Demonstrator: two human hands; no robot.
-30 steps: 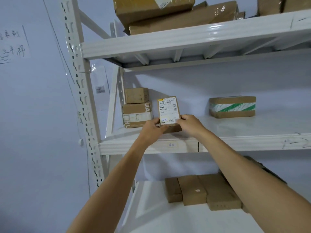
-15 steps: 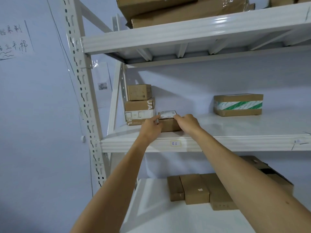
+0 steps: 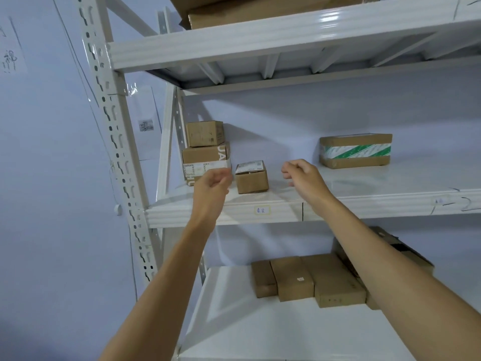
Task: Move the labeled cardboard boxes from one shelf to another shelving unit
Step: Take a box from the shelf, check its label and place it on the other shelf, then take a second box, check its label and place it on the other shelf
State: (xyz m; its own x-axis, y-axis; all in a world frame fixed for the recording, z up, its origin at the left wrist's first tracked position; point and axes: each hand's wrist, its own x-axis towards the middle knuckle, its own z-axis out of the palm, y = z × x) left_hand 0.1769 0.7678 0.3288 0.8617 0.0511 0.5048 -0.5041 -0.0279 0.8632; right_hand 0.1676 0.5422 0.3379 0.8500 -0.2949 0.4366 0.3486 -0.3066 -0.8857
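A pale blue-white wall [image 3: 52,178] was seen behind a white metal shelving unit [image 3: 260,212] with a slotted upright [image 3: 114,142]. Paper sheets [image 3: 13,56] were taped to the wall. Glare from overhead light was reflected on the upper shelf edge [image 3: 330,19].

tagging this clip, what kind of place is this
Probably a stockroom or parcel storage room: white metal shelving, taped cardboard boxes bearing shipping labels, and a handwritten shelf tag.

– Where's open room on the middle shelf [image 3: 364,183]?
– Between the small labeled box [image 3: 252,177] and the green-striped box [image 3: 355,150], far right.
– And left?
– Blocked: two stacked boxes [image 3: 205,152] stand just beside it.
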